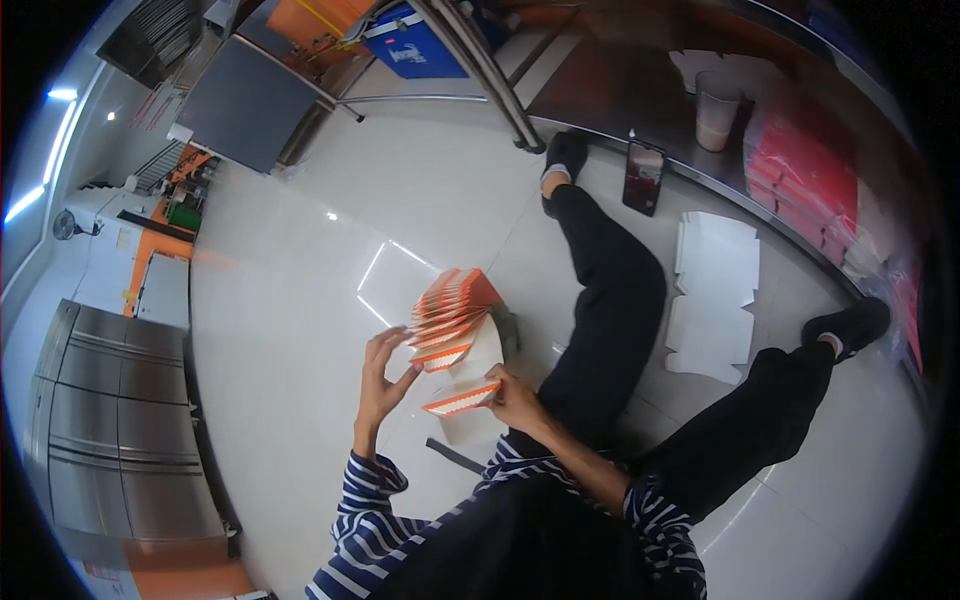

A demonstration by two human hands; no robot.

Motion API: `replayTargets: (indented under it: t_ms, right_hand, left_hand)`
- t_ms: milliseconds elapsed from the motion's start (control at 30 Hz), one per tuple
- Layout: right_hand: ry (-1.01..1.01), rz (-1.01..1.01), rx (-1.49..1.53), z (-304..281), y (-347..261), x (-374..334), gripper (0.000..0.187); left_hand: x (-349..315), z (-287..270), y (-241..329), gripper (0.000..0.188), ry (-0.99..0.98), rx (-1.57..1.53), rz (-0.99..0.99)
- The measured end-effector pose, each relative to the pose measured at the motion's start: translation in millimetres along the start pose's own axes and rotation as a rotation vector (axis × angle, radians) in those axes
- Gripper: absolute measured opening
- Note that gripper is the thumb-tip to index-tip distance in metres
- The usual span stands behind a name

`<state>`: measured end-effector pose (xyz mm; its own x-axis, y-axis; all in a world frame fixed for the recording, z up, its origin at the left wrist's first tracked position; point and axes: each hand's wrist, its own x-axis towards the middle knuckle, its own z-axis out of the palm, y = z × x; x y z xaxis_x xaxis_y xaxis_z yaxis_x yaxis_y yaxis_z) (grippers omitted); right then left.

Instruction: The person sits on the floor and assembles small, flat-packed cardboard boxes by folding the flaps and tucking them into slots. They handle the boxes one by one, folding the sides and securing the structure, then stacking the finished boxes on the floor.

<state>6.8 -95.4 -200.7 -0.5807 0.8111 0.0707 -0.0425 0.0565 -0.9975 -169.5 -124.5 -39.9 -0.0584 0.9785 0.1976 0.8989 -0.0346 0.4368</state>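
Observation:
A row of nested orange-and-white paper food boxes (455, 312) leans together on the floor in front of me. My left hand (378, 385) is at the left side of the row's near end. Its thumb and fingers are spread, with fingertips close to the boxes; whether they touch, I cannot tell. In my right hand (518, 402) is a single paper food box (460, 400), pinched at its right end and apart from the row. A pale surface shows beneath the boxes, mostly covered by them.
Flat white cardboard blanks (715, 295) lie right of my bent leg. A phone (643, 177) leans against the low metal table (590, 100), which bears a plastic cup (716, 112) and red plastic-wrapped packs (800, 165). A blue cooler box (415, 45) and steel refrigerator (130, 420) stand farther off.

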Motion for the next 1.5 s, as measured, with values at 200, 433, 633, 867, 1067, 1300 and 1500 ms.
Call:
replayTargets:
  t_ms: [200,433,633,867,1067,1300,1500]
  right_hand:
    - [-0.081,-0.045,-0.049,27,8,5,0.034]
    - [-0.175,-0.058,0.026,33,-14,-4,0.033]
    - [-0.113,-0.085,-0.047,37,-27,-12,0.037]
    - [0.098,0.048,0.006,40,-30,-16,0.033]
    - [0.194,-0.107,0.145,17,-32,-10,0.035]
    - [0.342,0.088,0.663,27,-22,13,0.024]
    - [0.563,-0.082,0.237,62,-41,44,0.039]
  left_hand:
    - [28,18,-21,0.082,-0.245,-0.09,-0.012]
    - [36,28,-40,0.08,-0.262,-0.163,-0.051]
    - [41,30,-42,0.09,-0.259,-0.147,-0.012]
    - [60,30,-38,0.091,-0.235,-0.186,-0.006]
    - [72,30,-47,0.082,-0.222,-0.132,0.024]
    - [81,37,-63,0.07,-0.173,-0.246,0.109]
    - [77,32,-58,0.079,-0.221,-0.268,0.043]
